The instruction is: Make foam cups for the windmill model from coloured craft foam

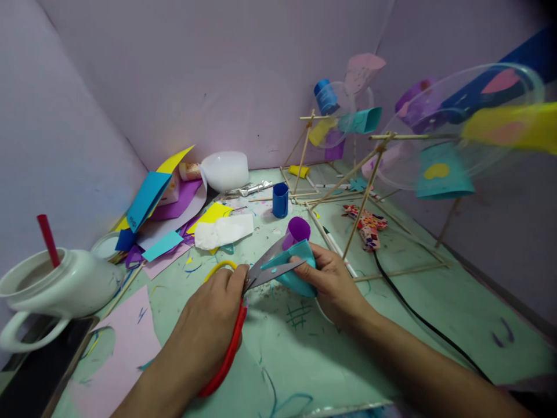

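Note:
My left hand [215, 319] is closed round the red and yellow handles of a pair of scissors [272, 274]. The blades are spread apart, with a turquoise paper piece [299, 268] between them. That curled paper is pinched in my right hand [335, 281], thumb on its near side. Just behind it stands a small purple paper cup [298, 230], and farther back a dark blue paper cup [280, 201]. A crumpled white tissue [224, 231] lies beyond the scissors to the left.
Stick frames carrying clear discs with paper cups stand on the right; the nearer disc [461, 128] is blurred. A black cable [418, 313] crosses the table. Left are a white teapot [87, 278], pink paper [126, 348] and coloured scraps. A white bowl [225, 170] rests near the wall.

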Tool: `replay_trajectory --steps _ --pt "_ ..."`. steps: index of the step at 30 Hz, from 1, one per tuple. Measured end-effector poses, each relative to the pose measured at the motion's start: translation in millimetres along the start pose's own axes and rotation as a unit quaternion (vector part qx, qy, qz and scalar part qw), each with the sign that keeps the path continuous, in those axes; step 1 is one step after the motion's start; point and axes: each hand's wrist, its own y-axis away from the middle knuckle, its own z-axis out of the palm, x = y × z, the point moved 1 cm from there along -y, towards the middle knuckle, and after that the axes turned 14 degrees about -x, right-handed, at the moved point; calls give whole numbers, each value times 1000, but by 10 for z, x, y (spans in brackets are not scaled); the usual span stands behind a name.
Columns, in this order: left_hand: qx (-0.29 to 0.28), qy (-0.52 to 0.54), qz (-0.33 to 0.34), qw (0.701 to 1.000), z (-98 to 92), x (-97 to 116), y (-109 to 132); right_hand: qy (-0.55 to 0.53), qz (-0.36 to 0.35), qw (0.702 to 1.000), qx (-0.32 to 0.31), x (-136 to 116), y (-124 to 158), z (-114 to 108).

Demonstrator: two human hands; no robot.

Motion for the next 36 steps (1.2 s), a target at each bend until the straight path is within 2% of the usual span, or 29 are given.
replay_trajectory --steps 4,10,23,27,32,36 --pt "-19 -31 -6 999 14 -12 10 1 1 1000 -4 4 -5 -15" --pt "4 -60 11 998 51 -77 17 3 -10 1000 -17 14 -9 -27" --pt "68 -66 64 993 198 -268 14 -12 3 1000 -1 -11 -13 5" --pt "65 -61 66 994 226 -313 8 -1 -3 1000 -3 6 -22 -7" --pt "48 -54 61 996 170 -223 -9 42 -32 999 -3 0 -36 14" --pt "25 -38 40 998 116 -97 -25 93 -30 995 -29 10 -20 105"
